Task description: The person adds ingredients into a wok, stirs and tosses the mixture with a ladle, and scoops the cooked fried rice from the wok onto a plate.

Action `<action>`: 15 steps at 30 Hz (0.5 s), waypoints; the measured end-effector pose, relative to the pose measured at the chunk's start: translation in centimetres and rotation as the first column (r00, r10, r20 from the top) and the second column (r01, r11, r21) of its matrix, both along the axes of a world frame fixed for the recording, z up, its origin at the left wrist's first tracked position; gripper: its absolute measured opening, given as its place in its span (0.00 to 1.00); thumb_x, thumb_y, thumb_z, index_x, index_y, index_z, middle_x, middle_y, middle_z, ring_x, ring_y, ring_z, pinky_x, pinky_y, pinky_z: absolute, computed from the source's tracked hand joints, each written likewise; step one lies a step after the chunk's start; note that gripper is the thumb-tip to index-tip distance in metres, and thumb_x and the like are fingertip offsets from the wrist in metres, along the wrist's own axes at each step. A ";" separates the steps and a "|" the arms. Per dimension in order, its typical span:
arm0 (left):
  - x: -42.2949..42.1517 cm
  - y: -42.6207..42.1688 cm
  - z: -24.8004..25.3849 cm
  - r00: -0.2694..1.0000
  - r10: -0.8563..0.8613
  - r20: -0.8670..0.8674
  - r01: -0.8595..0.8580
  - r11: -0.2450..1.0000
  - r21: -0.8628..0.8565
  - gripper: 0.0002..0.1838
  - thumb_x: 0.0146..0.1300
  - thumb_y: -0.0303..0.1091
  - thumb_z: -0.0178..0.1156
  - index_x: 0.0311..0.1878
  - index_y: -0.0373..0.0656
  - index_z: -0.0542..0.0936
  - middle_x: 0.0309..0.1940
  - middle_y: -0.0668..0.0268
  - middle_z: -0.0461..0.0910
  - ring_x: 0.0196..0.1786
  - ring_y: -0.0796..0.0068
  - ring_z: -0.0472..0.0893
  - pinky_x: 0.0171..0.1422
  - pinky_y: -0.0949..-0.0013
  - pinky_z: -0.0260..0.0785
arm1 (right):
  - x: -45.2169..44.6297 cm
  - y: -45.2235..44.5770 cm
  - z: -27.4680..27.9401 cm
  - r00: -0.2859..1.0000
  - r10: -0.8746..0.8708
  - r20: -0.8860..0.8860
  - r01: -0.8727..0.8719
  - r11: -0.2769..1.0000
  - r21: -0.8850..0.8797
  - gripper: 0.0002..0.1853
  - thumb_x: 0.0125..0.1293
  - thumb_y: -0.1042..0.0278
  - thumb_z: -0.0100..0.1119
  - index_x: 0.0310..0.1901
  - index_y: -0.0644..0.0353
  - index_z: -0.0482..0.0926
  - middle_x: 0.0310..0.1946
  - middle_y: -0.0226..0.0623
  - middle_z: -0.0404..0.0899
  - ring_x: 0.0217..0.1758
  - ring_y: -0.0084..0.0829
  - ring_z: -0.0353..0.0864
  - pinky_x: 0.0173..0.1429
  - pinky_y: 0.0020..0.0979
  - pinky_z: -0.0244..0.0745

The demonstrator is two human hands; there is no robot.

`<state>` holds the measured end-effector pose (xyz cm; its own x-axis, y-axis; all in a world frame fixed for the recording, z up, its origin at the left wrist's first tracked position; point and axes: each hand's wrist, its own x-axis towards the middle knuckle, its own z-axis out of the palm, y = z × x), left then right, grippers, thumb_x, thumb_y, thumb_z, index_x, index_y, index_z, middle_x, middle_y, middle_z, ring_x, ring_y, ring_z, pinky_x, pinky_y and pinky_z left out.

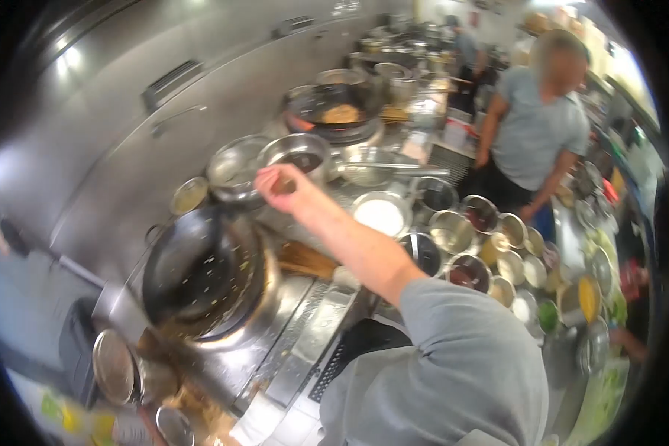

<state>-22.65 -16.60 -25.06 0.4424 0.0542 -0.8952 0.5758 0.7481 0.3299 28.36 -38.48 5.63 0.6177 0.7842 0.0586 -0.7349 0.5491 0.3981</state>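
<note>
My right hand is raised over the counter with its fingers curled together. Whatever it may hold is too small to make out. Just behind it stand a metal bowl with dark contents and a wide steel bowl. Below and to the left of the hand is a large dark wok with light bits scattered inside. A bamboo brush lies beside the wok, beneath my forearm. My left hand does not show.
A second wok with food stands further back. Several seasoning pots line the right. A co-worker in a grey shirt stands behind them. A round strainer is at lower left, and a ladle handle crosses the counter.
</note>
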 end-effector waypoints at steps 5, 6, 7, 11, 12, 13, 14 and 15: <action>1.0 0.5 -2.9 0.996 -0.076 -0.042 0.075 0.997 -0.030 0.30 0.51 0.45 0.67 0.55 0.41 0.72 0.47 0.57 0.76 0.46 0.61 0.78 0.46 0.61 0.75 | -10.1 -2.9 2.9 0.992 0.111 0.052 -0.106 0.991 -0.087 0.10 0.61 0.79 0.49 0.25 0.62 0.60 0.21 0.28 0.64 0.18 0.18 0.68 0.21 0.16 0.70; 1.1 0.5 -3.4 0.995 -0.089 -0.049 0.087 0.996 -0.033 0.30 0.51 0.45 0.67 0.55 0.41 0.72 0.47 0.56 0.76 0.47 0.61 0.78 0.46 0.61 0.75 | -11.6 -3.5 3.0 0.989 0.127 0.082 -0.114 0.984 -0.139 0.10 0.62 0.78 0.48 0.25 0.62 0.60 0.22 0.28 0.65 0.18 0.17 0.68 0.21 0.15 0.70; 1.1 0.6 -3.8 0.994 -0.095 -0.056 0.093 0.995 -0.037 0.31 0.51 0.45 0.68 0.55 0.41 0.72 0.47 0.56 0.76 0.47 0.61 0.78 0.46 0.61 0.75 | -12.8 -4.1 2.9 0.984 0.141 0.109 -0.119 0.975 -0.186 0.10 0.63 0.77 0.48 0.26 0.61 0.60 0.22 0.27 0.65 0.18 0.16 0.68 0.20 0.14 0.69; -0.4 1.8 -5.3 0.990 -0.107 -0.087 0.103 0.994 -0.046 0.32 0.50 0.46 0.68 0.56 0.41 0.72 0.48 0.56 0.76 0.47 0.60 0.78 0.46 0.60 0.75 | -17.1 -6.1 0.9 0.966 0.149 0.209 -0.055 0.915 -0.401 0.06 0.65 0.78 0.47 0.36 0.66 0.61 0.25 0.28 0.63 0.19 0.14 0.66 0.15 0.14 0.63; -0.8 2.2 -5.7 0.990 -0.102 -0.096 0.097 0.994 -0.053 0.32 0.50 0.46 0.68 0.56 0.41 0.72 0.48 0.55 0.76 0.47 0.60 0.78 0.46 0.60 0.75 | -18.1 -6.6 0.5 0.959 0.146 0.243 -0.017 0.887 -0.462 0.07 0.65 0.78 0.47 0.41 0.68 0.61 0.26 0.29 0.63 0.19 0.13 0.65 0.14 0.14 0.62; -1.3 2.4 -6.0 0.990 -0.097 -0.105 0.091 0.994 -0.063 0.32 0.50 0.46 0.68 0.56 0.41 0.72 0.48 0.55 0.76 0.47 0.60 0.78 0.46 0.60 0.75 | -18.9 -7.0 0.3 0.933 0.176 0.313 0.025 0.839 -0.544 0.07 0.65 0.78 0.48 0.41 0.66 0.61 0.25 0.29 0.63 0.19 0.13 0.64 0.14 0.15 0.61; -2.1 2.7 -6.3 0.989 -0.094 -0.113 0.086 0.994 -0.071 0.32 0.50 0.46 0.68 0.56 0.41 0.72 0.48 0.55 0.76 0.47 0.59 0.78 0.46 0.60 0.75 | -19.8 -7.2 0.1 0.902 0.219 0.372 0.064 0.785 -0.616 0.07 0.65 0.78 0.49 0.41 0.64 0.62 0.25 0.29 0.63 0.18 0.13 0.64 0.13 0.15 0.60; -2.7 3.1 -6.8 0.989 -0.096 -0.112 0.087 0.993 -0.082 0.33 0.49 0.47 0.68 0.56 0.41 0.72 0.48 0.55 0.76 0.48 0.59 0.78 0.46 0.60 0.75 | -20.5 -7.4 0.0 0.883 0.262 0.388 0.116 0.681 -0.723 0.08 0.65 0.77 0.51 0.42 0.60 0.63 0.24 0.28 0.64 0.17 0.13 0.63 0.13 0.16 0.58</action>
